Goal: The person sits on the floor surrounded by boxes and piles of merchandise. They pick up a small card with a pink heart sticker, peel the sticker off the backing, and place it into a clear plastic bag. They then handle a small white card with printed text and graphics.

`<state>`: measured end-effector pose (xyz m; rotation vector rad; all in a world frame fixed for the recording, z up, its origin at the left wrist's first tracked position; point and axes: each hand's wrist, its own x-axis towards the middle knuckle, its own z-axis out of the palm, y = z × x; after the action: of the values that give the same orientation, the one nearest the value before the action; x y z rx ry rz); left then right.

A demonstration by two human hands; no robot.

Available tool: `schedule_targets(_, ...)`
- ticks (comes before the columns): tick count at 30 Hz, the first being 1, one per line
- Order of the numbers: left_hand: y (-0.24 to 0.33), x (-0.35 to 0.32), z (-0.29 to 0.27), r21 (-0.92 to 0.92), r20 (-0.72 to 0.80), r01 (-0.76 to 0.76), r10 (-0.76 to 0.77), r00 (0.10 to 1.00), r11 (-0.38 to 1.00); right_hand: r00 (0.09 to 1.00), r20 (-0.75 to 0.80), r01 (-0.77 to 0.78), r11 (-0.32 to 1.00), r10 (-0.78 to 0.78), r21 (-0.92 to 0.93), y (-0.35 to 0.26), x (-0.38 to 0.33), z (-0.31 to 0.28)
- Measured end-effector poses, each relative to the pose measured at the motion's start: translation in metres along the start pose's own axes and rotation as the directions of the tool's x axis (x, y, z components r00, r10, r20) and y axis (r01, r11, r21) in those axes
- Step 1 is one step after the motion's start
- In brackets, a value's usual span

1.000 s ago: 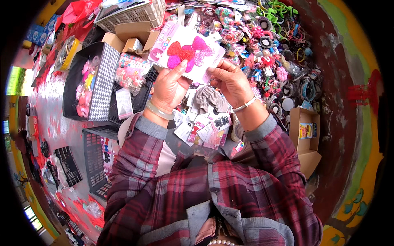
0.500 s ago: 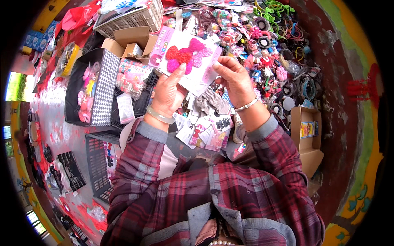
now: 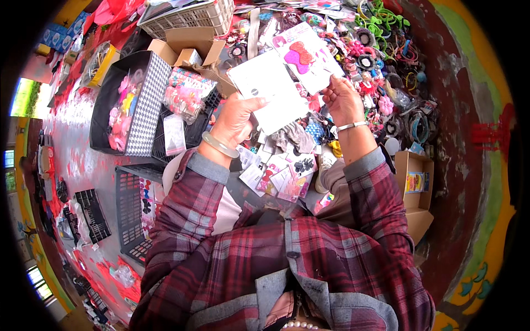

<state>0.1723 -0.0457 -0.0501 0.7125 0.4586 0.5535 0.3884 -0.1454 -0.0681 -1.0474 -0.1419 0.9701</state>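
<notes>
My left hand grips a plain white card near its lower left corner, thumb on top; whether more cards lie beneath it, I cannot tell. In my right hand, the fingers pinch the lower edge of a hair bow card. It carries a glittery bow in red and magenta. The two cards lie side by side in the air, their edges close together. Below them, several carded hair accessories rest in a loose pile, next to a crumpled grey cloth.
A big heap of hair ties and headbands spreads ahead and to the right. On the left stand a houndstooth box, an open cardboard box and a dark plastic crate. Another cardboard box sits at the right.
My right hand has moved right, carrying the bow card away from the left hand. The white card in my left hand now shows; the bows covered it before.
</notes>
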Motion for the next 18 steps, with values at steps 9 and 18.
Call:
schedule_targets(9,-0.002,0.003,-0.014,0.102,-0.133,-0.011,0.025,0.991,0.995,0.998,0.060,0.023,0.999,-0.024,0.025,0.003,0.000,0.005)
schedule_targets(18,-0.035,0.023,-0.019,-0.029,-0.146,0.051,-0.055,0.988,0.998,0.995,0.090,0.048,0.998,-0.053,0.052,0.000,-0.002,0.001)
